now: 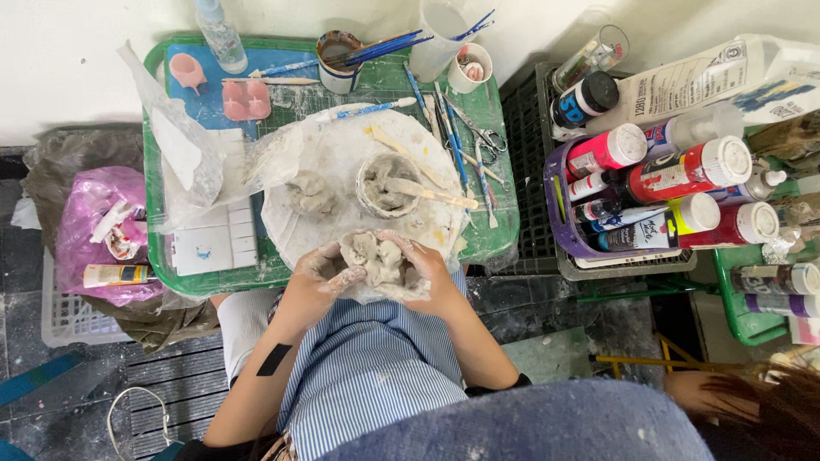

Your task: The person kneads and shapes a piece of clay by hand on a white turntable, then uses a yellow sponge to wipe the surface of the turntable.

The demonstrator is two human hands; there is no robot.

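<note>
Clay lump [382,259] sits between my two hands at the near edge of the green bench [478,243]. Left hand [320,277] cups its left side; right hand [427,269] wraps the right, fingers [401,243] closed over it. Long axis runs left-right; both hands equally near.

Right: purple basket [557,224] of red, pink and white paint bottles [683,171] with printed labels; white labelled bag [709,81] far right; yellow-labelled tube [118,275] left.

Clay cup [384,183] at twelve o'clock and lump [311,193] at eleven crowd the hands [376,269]; bare disc [342,145] beyond stays passable.
</note>
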